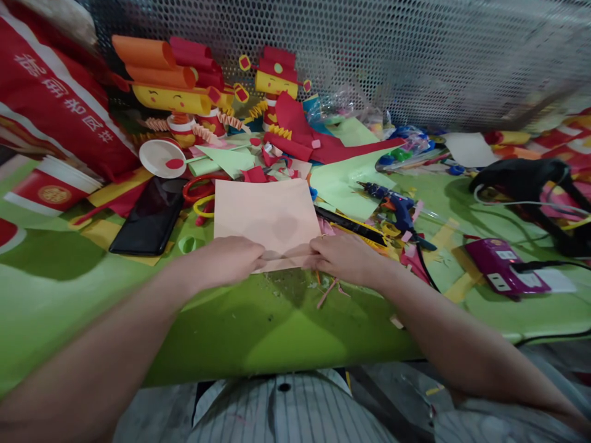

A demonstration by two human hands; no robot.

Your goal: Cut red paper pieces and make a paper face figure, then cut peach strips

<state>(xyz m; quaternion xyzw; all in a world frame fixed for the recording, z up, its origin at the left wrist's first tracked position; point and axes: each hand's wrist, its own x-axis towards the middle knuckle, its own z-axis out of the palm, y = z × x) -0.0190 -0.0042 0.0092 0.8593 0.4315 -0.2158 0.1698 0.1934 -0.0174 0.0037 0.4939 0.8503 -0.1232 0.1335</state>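
Observation:
A light pink sheet of paper (265,212) lies in front of me, with a narrow folded strip along its near edge. My left hand (235,258) is closed on the left part of that edge, fingers pressed to the fold. At the right part of the same edge, my right hand (335,255) is closed too, its fingertips pinching the paper. Red and yellow scissor handles (203,200) show just left of the sheet. Small paper scraps (329,292) lie on the green table below my right hand.
A black phone (150,215), paper cups (53,187) and a red bag (60,92) are at the left. Paper figures (173,98) stand behind. A blue glue gun (399,206), green paper (355,175) and a purple power socket (503,264) with a cable are at the right.

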